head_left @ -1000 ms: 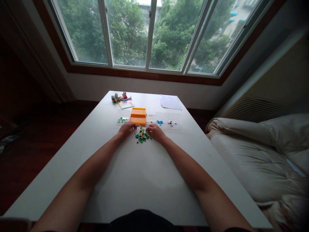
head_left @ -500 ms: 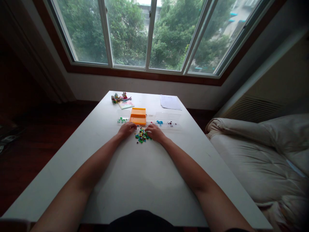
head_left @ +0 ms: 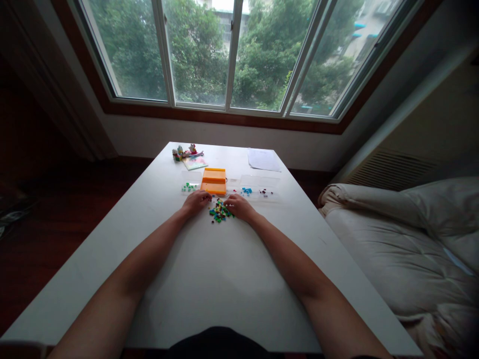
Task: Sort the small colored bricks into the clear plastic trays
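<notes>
A loose pile of small toy bricks (head_left: 220, 212), mostly green, blue, yellow and dark ones, lies on the white table between my hands. My left hand (head_left: 195, 202) rests at the pile's upper left, its fingers drawn together; a reddish speck shows at the fingertips, too small to name. Bent over the pile's right edge, the fingers of my right hand (head_left: 240, 205) are closed near the bricks, and whatever is in them is hidden. Just beyond the hands stands an open orange case (head_left: 214, 186).
Clear trays flank the case: green pieces (head_left: 189, 187) left, blue pieces (head_left: 246, 191) and dark pieces (head_left: 264, 192) right. Farther back are built brick figures (head_left: 181, 152), a colourful booklet (head_left: 195, 162) and white paper sheets (head_left: 264, 159). A sofa (head_left: 396, 239) stands right of the table (head_left: 224, 279).
The view has tilted very slightly. My hands stay at the pile, with only small finger movement in the right hand.
</notes>
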A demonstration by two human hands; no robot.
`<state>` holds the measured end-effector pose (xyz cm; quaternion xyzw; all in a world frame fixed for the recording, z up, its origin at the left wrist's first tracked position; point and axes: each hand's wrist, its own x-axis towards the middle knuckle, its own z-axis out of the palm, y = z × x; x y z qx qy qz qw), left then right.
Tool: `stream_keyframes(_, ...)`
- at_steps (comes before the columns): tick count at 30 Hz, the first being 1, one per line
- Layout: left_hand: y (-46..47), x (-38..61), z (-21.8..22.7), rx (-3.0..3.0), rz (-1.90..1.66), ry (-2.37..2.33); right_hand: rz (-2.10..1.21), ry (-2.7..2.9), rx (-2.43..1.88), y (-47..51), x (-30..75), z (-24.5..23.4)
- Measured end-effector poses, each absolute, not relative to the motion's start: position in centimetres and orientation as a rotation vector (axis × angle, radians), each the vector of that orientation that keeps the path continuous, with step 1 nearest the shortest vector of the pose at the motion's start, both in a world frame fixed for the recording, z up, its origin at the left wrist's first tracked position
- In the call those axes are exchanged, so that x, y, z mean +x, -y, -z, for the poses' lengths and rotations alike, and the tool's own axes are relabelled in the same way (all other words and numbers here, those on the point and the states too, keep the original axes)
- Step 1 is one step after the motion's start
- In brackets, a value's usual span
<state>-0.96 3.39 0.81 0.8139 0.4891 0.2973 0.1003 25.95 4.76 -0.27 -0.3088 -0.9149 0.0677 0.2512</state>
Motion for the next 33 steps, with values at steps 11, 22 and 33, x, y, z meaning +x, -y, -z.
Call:
stream_keyframes(11,-3.4,-1.0,-0.9,2.400,-0.868,-1.444,-0.183,2.432,-0.947,-4.5,26.1,0.2)
stream_keyframes(22,-3.2,-0.9,-1.0,2.383,-0.874,-1.444,-0.218,2.340,-1.004,-4.6,26.5,0.1)
stream_keyframes(33,-3.2,-0.8,-1.1,2.366,-0.875,-1.458,-0.193,2.437,-0.971,-4.7,26.7,-0.1)
